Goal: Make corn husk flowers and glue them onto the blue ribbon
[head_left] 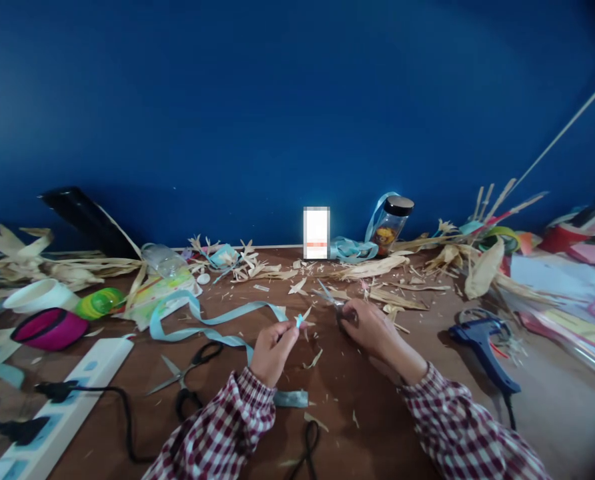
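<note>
My left hand (273, 348) is closed in a pinch on a small star-shaped husk flower (306, 313) with a light blue piece at its middle. To its right, my right hand (375, 335) is wrapped round a pair of scissors, whose blades (330, 297) point up and left, apart from the flower; the handles are mostly hidden by the fingers. A long light blue ribbon (212, 329) lies in loops left of my left hand. Another pair of scissors (180, 377) rests open on the brown table (357, 433) near my left sleeve.
A white power strip (85, 393) with black plugs stands at the left, by a magenta roll (52, 329). On the right lies a blue glue gun (487, 347). Corn husks (372, 265), scraps and a black-lidded jar (391, 223) line the blue wall (257, 120).
</note>
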A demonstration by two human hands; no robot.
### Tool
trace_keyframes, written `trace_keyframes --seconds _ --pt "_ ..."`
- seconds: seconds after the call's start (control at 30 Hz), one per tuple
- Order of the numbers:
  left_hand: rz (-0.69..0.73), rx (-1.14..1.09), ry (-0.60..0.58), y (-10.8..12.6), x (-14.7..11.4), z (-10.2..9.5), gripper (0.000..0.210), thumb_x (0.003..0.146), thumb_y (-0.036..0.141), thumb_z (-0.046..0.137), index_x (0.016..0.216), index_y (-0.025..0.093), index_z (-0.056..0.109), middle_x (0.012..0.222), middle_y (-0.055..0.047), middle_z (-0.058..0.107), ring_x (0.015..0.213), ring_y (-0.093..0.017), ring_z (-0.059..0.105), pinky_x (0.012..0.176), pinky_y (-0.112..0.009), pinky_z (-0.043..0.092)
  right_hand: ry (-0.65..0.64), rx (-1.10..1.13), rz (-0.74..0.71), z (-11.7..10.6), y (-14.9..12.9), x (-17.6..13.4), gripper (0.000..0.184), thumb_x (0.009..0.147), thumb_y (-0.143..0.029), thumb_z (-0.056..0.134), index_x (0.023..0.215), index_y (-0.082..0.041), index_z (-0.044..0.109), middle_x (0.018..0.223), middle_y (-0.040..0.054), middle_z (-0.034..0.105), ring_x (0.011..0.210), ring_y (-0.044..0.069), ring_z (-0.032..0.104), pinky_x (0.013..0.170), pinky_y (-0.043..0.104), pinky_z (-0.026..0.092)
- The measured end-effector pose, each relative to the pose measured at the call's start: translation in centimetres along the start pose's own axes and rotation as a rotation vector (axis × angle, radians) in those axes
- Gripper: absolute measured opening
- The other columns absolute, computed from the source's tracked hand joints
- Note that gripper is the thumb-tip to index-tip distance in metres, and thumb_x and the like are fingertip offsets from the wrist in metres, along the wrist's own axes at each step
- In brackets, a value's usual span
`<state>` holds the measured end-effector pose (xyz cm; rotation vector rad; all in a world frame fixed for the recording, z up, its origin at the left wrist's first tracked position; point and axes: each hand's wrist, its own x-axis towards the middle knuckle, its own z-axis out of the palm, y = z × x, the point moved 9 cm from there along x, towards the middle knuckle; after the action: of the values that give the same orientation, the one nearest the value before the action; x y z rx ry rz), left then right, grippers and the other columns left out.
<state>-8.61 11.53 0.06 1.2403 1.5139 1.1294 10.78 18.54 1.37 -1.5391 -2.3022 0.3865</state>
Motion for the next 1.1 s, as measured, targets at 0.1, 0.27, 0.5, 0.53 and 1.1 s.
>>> trace_keyframes --seconds 0.1,0.27,0.5,0.53,1.1 --pt "-0.042 0.020 0.081 -0.4 0.0 -0.7 0.049 0.082 0.050 0.045 0.081 0.011 0.074 0.045 0.000 0.051 0.046 -0.012 0.045 0.047 -0.024 0.034 0.028 0.035 -0.041 -0.4 -0.1 -0.4 0.016 0.077 -0.026 0.054 0.090 -0.017 0.056 0.089 0.0060 0.064 0.086 0.021 0.058 0.077 0.030 0.042" --pt "0.047 0.071 0.077 0.0 0.3 -0.6 0.037 0.076 0.047 0.057 0.076 0.014 0.075 0.059 -0.001 0.060 0.063 -0.015 0.053 0.060 -0.024 0.039 0.073 0.056 -0.082 -1.2 -0.6 -0.9 0.018 0.078 -0.025 0.052 0.093 -0.016 0.053 0.091 0.0089 0.061 0.087 0.023 0.056 0.078 0.034 0.042" --pt "-0.018 -0.031 0.095 -0.8 0.0 -0.5 0.050 0.079 0.055 0.049 0.074 0.013 0.074 0.042 0.003 0.040 0.044 -0.009 0.036 0.043 -0.022 0.029 0.100 -0.070 -0.096 -1.5 -1.3 -0.8 0.014 0.076 -0.026 0.054 0.088 -0.018 0.055 0.087 0.0078 0.061 0.084 0.022 0.057 0.073 0.031 0.041" --pt "-0.038 -0.050 0.112 -1.0 0.0 -0.6 0.053 0.079 0.057 0.047 0.071 0.012 0.074 0.041 0.004 0.039 0.043 -0.009 0.035 0.042 -0.022 0.027 0.095 -0.095 -0.093 -1.5 -1.3 -0.8 0.014 0.077 -0.027 0.054 0.088 -0.019 0.055 0.085 0.0066 0.062 0.081 0.022 0.058 0.069 0.029 0.040" --pt "-0.104 -0.140 0.059 -1.8 0.3 -0.1 0.033 0.067 0.046 0.067 0.065 0.013 0.067 0.048 0.004 0.047 0.044 -0.006 0.033 0.042 -0.019 0.029 0.106 0.030 -0.174 -0.9 -1.0 -0.8 0.018 0.079 -0.023 0.054 0.097 -0.019 0.055 0.099 0.0083 0.062 0.092 0.022 0.057 0.079 0.031 0.042"
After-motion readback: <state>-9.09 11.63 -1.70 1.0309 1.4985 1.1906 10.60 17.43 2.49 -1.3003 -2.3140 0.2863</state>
